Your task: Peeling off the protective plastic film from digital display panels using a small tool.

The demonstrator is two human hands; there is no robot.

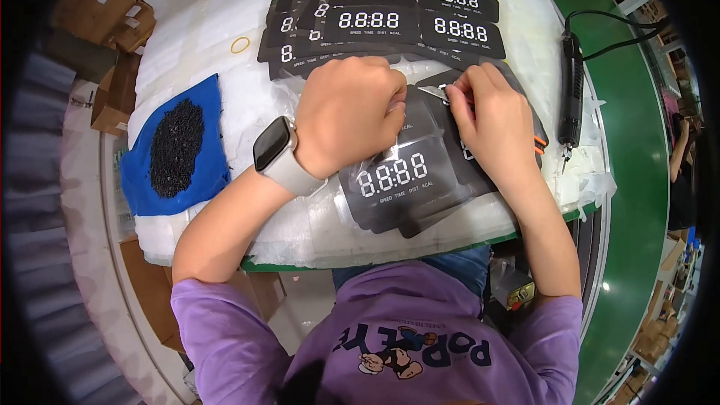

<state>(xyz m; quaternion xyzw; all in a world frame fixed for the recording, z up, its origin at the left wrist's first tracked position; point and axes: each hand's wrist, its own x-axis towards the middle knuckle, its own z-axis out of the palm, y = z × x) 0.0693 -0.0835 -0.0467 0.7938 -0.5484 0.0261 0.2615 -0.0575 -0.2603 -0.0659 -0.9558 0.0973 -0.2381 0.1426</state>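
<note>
My left hand [352, 109], with a watch [272, 144] on its wrist, is closed over a stack of black display panels [397, 187]. Its fingertips are turned away, so what they hold is hidden; clear film [439, 146] shows beneath it. My right hand [495, 116] is pinched at the top of a darker panel [469, 169] to the right. A thin, pale, pointed piece [433, 91] sticks out by its fingertips, too small to name. Orange-tipped handles [539, 144] show beside the right wrist.
More black panels [367, 21] lie overlapped at the far side. A blue cloth [214, 131] bears a heap of small black screws [176, 148] at left. A corded electric screwdriver [571, 90] lies at right. A yellow ring [239, 45] rests on the white-covered table [247, 90].
</note>
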